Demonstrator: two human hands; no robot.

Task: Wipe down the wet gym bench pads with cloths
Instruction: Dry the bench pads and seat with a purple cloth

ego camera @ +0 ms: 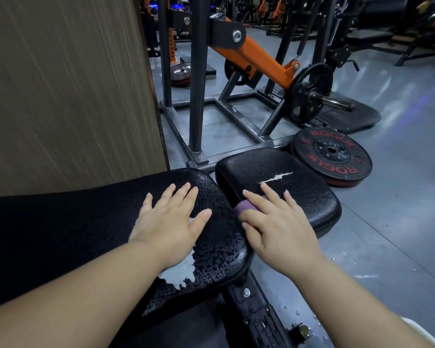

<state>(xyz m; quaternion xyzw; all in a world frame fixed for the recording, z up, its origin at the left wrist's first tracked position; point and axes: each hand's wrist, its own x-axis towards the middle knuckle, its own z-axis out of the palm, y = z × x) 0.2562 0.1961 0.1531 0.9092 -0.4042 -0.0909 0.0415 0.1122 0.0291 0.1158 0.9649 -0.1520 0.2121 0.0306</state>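
Note:
Two black bench pads lie in front of me, both beaded with water. My left hand [171, 219] lies flat with straight fingers on the long back pad [211, 247], pressing a grey-white cloth [180, 271] that shows under the palm and wrist. My right hand [274, 222] presses a purple cloth [244, 205] against the near edge of the smaller seat pad [299, 187], at the gap between the pads. The seat pad has a torn white patch [276, 177] in its cover.
A wood-grain wall panel [68, 91] stands close on the left. Behind the bench is a dark steel rack frame [199, 96] with an orange lever arm [256, 59] and a loaded plate [309, 96]. A black Rogue plate [332, 154] lies on the grey floor beside the seat pad.

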